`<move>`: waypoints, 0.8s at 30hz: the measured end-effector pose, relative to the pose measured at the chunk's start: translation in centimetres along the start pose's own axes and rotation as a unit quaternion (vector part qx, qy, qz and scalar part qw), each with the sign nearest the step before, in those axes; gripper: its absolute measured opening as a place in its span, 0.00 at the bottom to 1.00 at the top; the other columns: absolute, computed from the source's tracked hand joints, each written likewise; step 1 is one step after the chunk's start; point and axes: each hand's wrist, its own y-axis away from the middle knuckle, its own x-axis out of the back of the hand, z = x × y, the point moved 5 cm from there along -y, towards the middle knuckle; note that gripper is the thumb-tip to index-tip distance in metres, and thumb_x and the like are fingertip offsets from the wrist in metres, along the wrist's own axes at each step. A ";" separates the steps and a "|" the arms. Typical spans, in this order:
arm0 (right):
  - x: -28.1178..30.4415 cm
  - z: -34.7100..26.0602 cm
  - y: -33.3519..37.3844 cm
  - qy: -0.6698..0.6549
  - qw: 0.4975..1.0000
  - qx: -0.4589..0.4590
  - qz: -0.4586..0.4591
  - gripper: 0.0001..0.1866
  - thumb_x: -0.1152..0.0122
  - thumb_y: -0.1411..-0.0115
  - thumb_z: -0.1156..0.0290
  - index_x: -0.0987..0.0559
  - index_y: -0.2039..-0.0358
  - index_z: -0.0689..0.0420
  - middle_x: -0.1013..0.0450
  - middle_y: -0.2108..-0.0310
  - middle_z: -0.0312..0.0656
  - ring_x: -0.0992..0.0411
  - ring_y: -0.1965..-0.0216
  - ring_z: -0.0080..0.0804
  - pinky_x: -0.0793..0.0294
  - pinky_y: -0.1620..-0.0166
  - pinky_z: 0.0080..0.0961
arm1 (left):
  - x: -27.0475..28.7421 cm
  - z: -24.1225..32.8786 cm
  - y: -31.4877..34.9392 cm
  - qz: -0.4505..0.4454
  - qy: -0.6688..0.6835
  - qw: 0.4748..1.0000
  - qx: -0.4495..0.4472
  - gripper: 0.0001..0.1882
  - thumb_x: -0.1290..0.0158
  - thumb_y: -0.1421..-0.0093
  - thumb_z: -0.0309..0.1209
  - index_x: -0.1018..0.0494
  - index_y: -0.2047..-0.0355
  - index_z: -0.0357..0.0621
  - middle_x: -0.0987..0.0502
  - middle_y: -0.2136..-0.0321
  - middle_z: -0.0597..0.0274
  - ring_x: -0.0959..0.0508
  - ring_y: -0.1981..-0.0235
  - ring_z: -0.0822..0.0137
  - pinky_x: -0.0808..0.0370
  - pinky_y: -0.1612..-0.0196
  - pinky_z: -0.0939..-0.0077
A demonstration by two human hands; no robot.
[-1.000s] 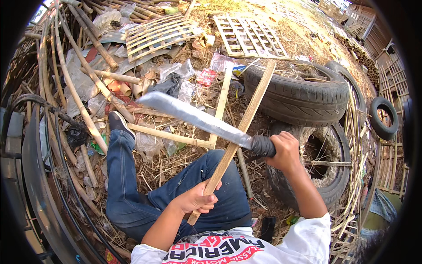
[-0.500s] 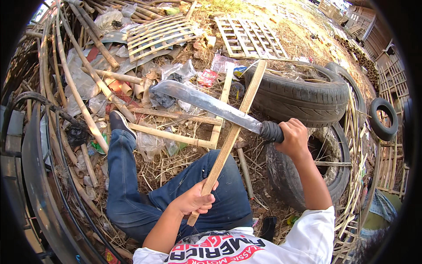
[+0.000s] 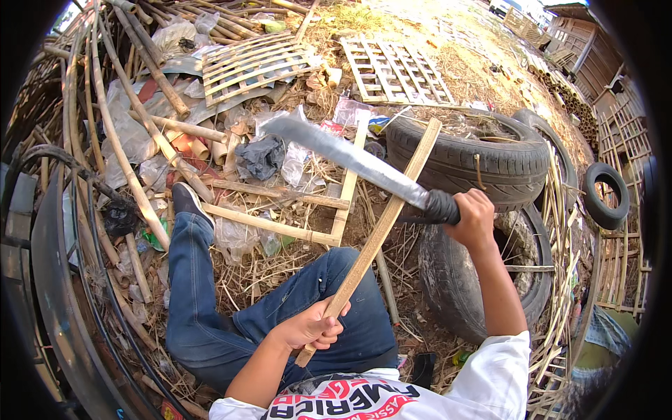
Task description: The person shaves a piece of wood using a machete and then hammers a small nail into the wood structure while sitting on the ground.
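My left hand (image 3: 310, 327) is closed round the lower part of a flat bamboo strip (image 3: 369, 250), above my bent leg. The strip slants up and right, its far end overlapping a tyre. In my right hand (image 3: 472, 218) is the dark wrapped handle of a machete (image 3: 350, 159). Its long grey blade points to the upper left and crosses the strip's upper half. Whether blade and strip touch I cannot tell. A small brown sliver (image 3: 479, 173) shows against the tyre, right of the strip.
A worn tyre (image 3: 476, 155) lies beyond my right hand, with another tyre (image 3: 448, 280) nearer. Bamboo pieces forming a corner (image 3: 280, 225) lie ahead of my leg. Slatted bamboo panels (image 3: 395, 70) are farther off. Bamboo poles (image 3: 126, 161) and plastic litter (image 3: 260, 155) fill the left.
The machete and my right hand have shifted slightly right. The strip's far end has swung right and a little down. The brown sliver has appeared in front of the tyre.
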 end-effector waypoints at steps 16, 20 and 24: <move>-5.0 3.0 7.1 -0.381 0.802 -0.456 0.066 0.06 0.41 0.50 0.75 0.28 0.80 0.61 0.31 0.83 0.33 0.34 0.81 0.20 0.37 0.77 0.21 | 5.6 1.9 3.7 0.141 -0.016 0.965 -0.219 0.32 0.50 0.44 0.64 0.42 0.58 0.49 0.49 0.84 0.77 0.49 0.86 0.83 0.51 0.83 0.88; -6.2 -6.2 9.8 -0.480 0.721 -0.493 0.078 0.07 0.37 0.49 0.76 0.28 0.78 0.59 0.29 0.81 0.34 0.34 0.82 0.20 0.36 0.76 0.19 | 5.3 3.8 2.1 0.118 0.008 0.935 -0.335 0.30 0.55 0.42 0.64 0.40 0.61 0.49 0.50 0.84 0.76 0.48 0.85 0.81 0.46 0.81 0.85; -8.0 -13.3 12.1 -0.543 0.669 -0.503 -0.068 0.06 0.36 0.49 0.75 0.26 0.76 0.59 0.26 0.79 0.36 0.30 0.79 0.21 0.32 0.73 0.21 | 5.2 5.3 0.5 0.105 0.030 0.894 -0.435 0.28 0.54 0.42 0.65 0.43 0.68 0.53 0.49 0.84 0.76 0.42 0.81 0.77 0.39 0.68 0.76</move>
